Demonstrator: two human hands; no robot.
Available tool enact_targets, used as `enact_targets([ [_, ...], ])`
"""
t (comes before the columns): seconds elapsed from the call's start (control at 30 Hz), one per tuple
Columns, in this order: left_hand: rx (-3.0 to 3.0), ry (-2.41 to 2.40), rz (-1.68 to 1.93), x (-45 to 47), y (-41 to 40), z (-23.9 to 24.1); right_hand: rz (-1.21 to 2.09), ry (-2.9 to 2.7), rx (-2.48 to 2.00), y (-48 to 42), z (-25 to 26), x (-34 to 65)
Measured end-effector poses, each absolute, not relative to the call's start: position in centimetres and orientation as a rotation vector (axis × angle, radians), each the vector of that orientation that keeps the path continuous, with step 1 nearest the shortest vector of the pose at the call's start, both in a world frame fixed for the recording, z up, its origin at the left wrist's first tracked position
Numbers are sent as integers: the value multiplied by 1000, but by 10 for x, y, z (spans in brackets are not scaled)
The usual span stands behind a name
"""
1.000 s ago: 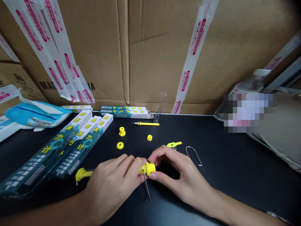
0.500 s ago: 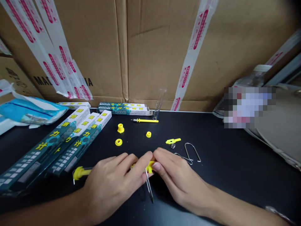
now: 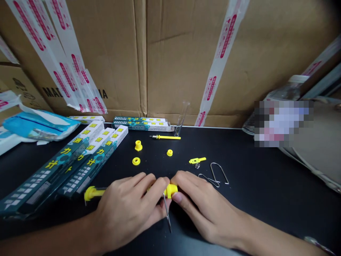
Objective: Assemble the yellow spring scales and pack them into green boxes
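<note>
- The left hand [image 3: 125, 209] lies curled over a long yellow tool [image 3: 92, 193] low on the black table [image 3: 266, 185]. Its fingers are closed round the middle of the tool and hide most of the shaft.
- The right hand [image 3: 205, 206] meets it from the other side. Its thumb and fingertips are pinched shut on the yellow cap [image 3: 170, 190] at the tool's right end.
- The tool's long axis runs left to right across the table. Its flanged far end sticks out left of the left hand, well away from the cap.
- The cap sits in the narrow gap between the two hands and both touch it. The right hand's fingertips cover more of it.
- A thin metal pin [image 3: 167, 215] hangs from just left of the cap and points toward the person.
- Behind the cap lie loose parts: a yellow ring [image 3: 136, 161], a yellow bush [image 3: 138, 145], a small yellow collar [image 3: 169, 153] and a yellow rod [image 3: 165, 137].
- To the right of and behind the cap lie a yellow clip [image 3: 197, 160], a tiny spring [image 3: 197, 165] and two wire hooks [image 3: 216, 175], all apart from the hands.
- Far left of the cap lie long printed boxes [image 3: 80, 160]. A cardboard wall [image 3: 173, 60] stands behind everything.
</note>
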State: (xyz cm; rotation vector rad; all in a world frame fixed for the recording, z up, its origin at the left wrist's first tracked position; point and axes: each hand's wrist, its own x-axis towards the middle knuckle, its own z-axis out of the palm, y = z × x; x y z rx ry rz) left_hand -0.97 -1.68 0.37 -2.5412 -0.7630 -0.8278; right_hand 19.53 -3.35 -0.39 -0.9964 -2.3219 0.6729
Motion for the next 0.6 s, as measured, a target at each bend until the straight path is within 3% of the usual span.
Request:
enact_targets([
  [0.6,-2611,-863,-886,-10,-16,2,621,-2288,-1027,-34,-4,197],
])
